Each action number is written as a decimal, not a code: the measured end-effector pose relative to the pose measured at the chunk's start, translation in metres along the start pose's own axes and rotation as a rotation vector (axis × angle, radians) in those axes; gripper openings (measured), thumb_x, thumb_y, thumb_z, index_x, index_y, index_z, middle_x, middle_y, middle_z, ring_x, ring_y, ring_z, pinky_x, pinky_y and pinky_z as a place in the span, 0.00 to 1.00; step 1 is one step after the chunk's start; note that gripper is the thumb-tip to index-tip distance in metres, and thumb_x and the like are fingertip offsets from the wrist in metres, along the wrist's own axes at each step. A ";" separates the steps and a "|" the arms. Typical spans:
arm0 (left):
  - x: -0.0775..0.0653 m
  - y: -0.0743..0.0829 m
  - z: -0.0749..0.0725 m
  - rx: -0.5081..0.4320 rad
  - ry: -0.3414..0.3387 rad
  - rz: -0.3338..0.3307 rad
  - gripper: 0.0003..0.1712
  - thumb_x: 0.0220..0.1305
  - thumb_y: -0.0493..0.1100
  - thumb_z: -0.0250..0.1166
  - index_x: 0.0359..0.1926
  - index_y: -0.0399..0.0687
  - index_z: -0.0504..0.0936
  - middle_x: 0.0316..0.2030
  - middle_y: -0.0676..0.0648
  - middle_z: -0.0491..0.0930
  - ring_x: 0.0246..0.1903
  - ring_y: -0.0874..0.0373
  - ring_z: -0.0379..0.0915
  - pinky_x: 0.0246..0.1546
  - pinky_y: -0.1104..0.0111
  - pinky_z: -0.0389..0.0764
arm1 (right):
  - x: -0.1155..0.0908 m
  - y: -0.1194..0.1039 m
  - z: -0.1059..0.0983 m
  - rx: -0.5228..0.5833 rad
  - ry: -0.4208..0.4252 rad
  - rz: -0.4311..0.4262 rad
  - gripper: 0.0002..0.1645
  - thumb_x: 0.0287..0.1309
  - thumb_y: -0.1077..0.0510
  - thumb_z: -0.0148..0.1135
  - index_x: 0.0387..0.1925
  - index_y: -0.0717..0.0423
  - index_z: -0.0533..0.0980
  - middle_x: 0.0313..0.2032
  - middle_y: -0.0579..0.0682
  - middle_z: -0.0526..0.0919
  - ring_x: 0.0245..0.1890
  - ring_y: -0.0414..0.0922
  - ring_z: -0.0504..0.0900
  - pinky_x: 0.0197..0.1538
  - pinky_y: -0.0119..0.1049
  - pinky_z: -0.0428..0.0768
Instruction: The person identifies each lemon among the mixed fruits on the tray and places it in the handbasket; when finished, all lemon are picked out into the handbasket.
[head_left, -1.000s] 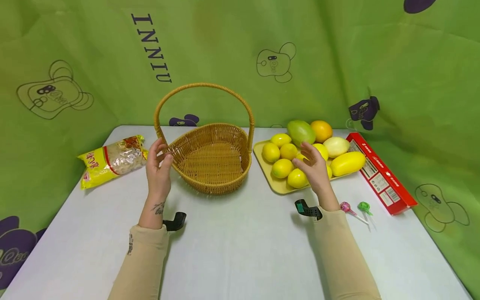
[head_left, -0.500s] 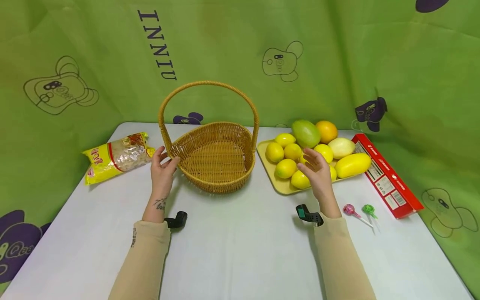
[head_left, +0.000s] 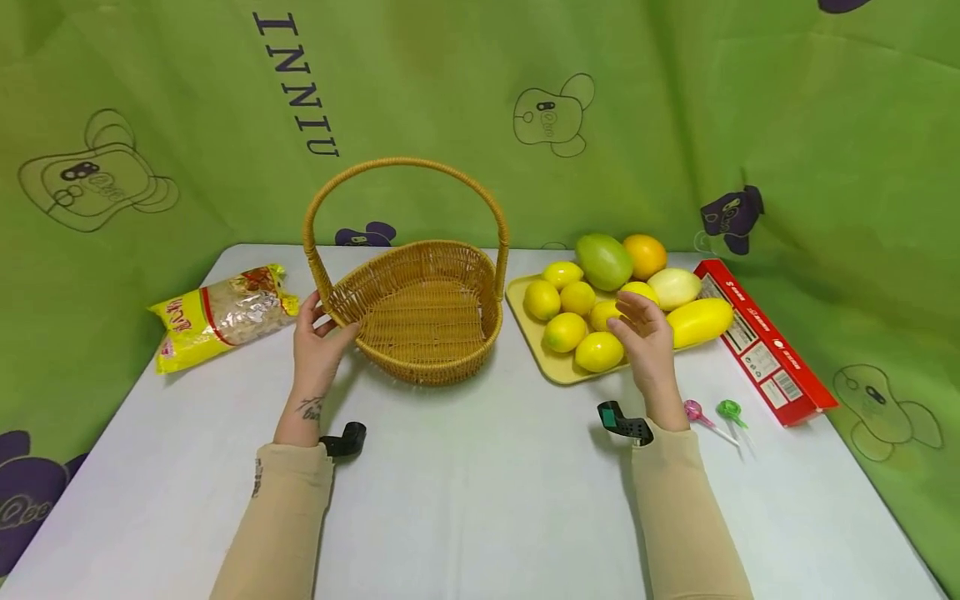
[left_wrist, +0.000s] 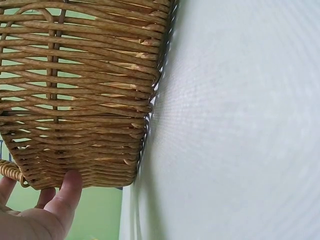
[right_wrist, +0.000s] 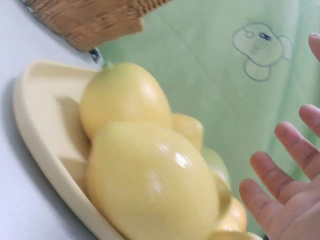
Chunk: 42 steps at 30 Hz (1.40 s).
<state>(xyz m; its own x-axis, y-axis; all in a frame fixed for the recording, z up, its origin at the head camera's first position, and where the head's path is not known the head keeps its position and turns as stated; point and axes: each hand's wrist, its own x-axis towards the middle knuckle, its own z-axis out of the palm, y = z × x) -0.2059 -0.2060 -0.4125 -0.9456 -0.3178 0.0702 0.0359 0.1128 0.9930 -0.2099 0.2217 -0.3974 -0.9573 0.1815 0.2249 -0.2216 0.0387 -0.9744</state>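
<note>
Basket [head_left: 431, 367] sitting at 9 o'clock; left hand [head_left: 318, 346] touching its left end, can't tell if gripping. Right hand [head_left: 651, 343] hovering at 3 o'clock near lemons [head_left: 598, 352], fingers spreading, holding nothing. Pressing lightly should avoid tipping.

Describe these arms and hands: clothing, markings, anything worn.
The left hand and right hand are bare; the sleeves are beige. The left wrist bears tattooed script; dark print marks that sleeve. Each wrist has a black device, the right one with a green patch.
</note>
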 end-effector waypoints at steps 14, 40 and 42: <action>0.001 0.001 -0.001 0.012 -0.007 0.000 0.47 0.55 0.31 0.61 0.71 0.63 0.50 0.60 0.39 0.60 0.54 0.46 0.65 0.33 0.83 0.73 | 0.010 0.012 -0.026 0.042 0.376 -0.041 0.16 0.48 0.70 0.63 0.42 0.63 0.76 0.42 0.52 0.77 0.47 0.47 0.72 0.53 0.34 0.69; 0.000 0.002 -0.001 0.007 -0.012 -0.013 0.47 0.54 0.30 0.61 0.70 0.64 0.51 0.60 0.40 0.59 0.55 0.46 0.64 0.34 0.83 0.74 | 0.008 0.032 -0.027 -0.486 0.241 0.281 0.39 0.45 0.62 0.64 0.62 0.61 0.65 0.61 0.59 0.68 0.58 0.53 0.64 0.64 0.46 0.63; 0.000 0.002 -0.001 0.002 -0.012 -0.014 0.47 0.54 0.30 0.61 0.70 0.64 0.52 0.60 0.40 0.59 0.55 0.46 0.64 0.34 0.82 0.74 | 0.008 0.031 -0.028 -0.475 0.252 0.293 0.39 0.45 0.62 0.63 0.63 0.60 0.65 0.61 0.59 0.67 0.58 0.52 0.64 0.63 0.46 0.63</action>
<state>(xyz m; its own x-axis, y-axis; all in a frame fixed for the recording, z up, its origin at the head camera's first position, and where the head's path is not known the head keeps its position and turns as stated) -0.2058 -0.2063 -0.4109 -0.9497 -0.3083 0.0556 0.0223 0.1104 0.9936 -0.2192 0.2513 -0.4260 -0.8799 0.4752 -0.0035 0.2066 0.3758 -0.9034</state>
